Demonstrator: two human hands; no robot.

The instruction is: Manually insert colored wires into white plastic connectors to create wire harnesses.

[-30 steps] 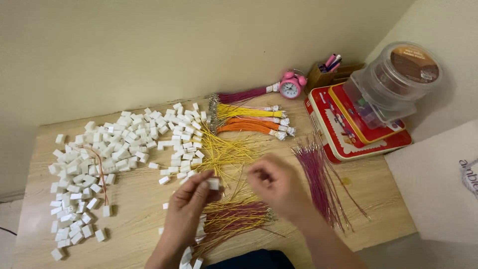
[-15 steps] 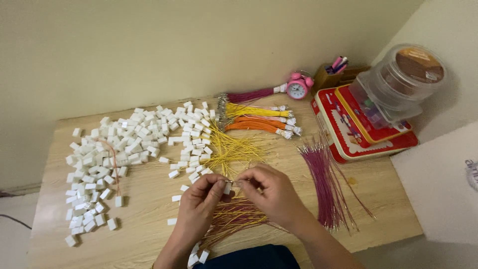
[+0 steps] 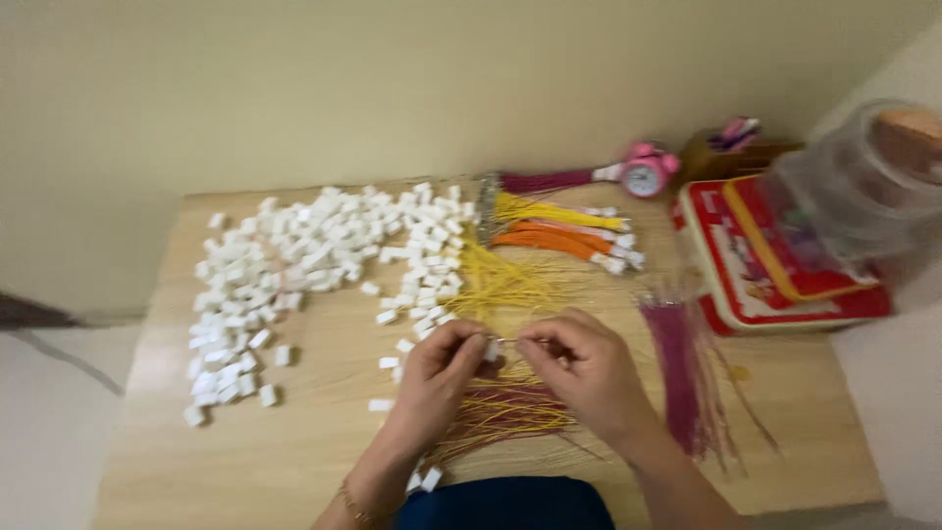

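Left hand and right hand now meet (fingertips pinching) a white connector.

Bare hands, bare forearms, no sleeves; thin bracelet at left wrist.

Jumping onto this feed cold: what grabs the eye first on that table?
First, the big spread of small white plastic connectors covering the left half of the wooden table. Next, the left hand and right hand meeting at the front middle, pinching a white connector and a thin wire over a bundle of yellow and maroon wires. At the right edge lies a red tin with a pink alarm clock behind it.
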